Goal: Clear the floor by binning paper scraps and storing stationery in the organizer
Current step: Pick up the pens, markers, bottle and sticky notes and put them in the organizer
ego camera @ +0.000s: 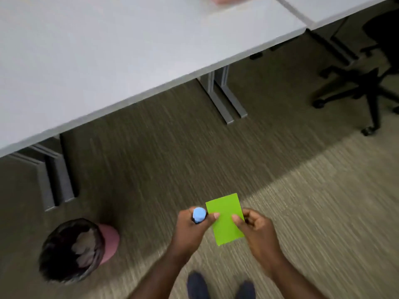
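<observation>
We hold the green paper (225, 219) between both hands at about six o'clock in the view, standing over the carpet (302, 190). Our left hand (192, 227) is doubly busy: its fingers are wrapped round a blue-capped marker (199, 215), cap up, while its thumb pinches the paper's left edge. Our right hand (257, 227) pinches the right edge with thumb on top.

The move ahead turns on the bin (71, 251), which sits on the carpet at about nine o'clock from our hands, somewhat lower in the frame, black-lined and open at the top. It lies on our left side, so the left hand is nearer, though that hand also carries the marker. The paper's long axis runs roughly from twelve to six, tilted a little.

The grey bench (129, 50) fills the upper frame from ten to one o'clock; the organizer is not clearly in view. An office chair (367, 87) stands at two o'clock. Our shoes (197, 284) show at the bottom edge.
</observation>
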A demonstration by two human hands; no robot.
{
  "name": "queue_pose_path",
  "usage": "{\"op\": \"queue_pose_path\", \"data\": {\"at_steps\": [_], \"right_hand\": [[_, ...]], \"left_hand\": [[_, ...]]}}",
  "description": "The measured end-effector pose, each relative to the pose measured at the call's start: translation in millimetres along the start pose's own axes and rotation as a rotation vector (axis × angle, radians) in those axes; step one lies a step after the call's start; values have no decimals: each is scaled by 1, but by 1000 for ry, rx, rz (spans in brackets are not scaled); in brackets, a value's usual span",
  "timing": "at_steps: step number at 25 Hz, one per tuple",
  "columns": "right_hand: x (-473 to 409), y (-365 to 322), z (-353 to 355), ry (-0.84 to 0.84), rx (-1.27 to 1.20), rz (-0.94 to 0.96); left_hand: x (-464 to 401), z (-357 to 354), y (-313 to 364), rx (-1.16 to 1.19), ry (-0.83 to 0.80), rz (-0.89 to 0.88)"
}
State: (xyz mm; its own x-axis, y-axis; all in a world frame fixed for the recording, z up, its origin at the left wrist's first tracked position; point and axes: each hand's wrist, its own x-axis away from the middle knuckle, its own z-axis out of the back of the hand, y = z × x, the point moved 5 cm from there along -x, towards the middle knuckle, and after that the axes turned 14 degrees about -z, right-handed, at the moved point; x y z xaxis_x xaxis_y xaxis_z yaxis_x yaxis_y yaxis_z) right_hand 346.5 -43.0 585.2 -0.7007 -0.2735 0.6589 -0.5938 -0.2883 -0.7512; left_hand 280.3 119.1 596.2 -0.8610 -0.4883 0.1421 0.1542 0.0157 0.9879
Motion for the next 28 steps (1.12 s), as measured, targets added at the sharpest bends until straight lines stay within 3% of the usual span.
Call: {"op": "queue_pose_path", "data": {"at_steps": [6,11,16,24,28], "right_hand": [[42,-145,-22,-23,-47,136],[3,-226,-11,-84,-63,114],[-58,-315,11,-37,59,205],[-163,-434,17,-127,-216,42],[-225,-478,11,-165,-272,-160]], "left_hand": [[-47,35,145,-81,38,-167],[-115,24,192,-117,28,-212],[-206,-2,243,-154,8,-250],[-358,-20,291,-136,25,-305],[-429,-30,295,-83,-122,-338]]}}
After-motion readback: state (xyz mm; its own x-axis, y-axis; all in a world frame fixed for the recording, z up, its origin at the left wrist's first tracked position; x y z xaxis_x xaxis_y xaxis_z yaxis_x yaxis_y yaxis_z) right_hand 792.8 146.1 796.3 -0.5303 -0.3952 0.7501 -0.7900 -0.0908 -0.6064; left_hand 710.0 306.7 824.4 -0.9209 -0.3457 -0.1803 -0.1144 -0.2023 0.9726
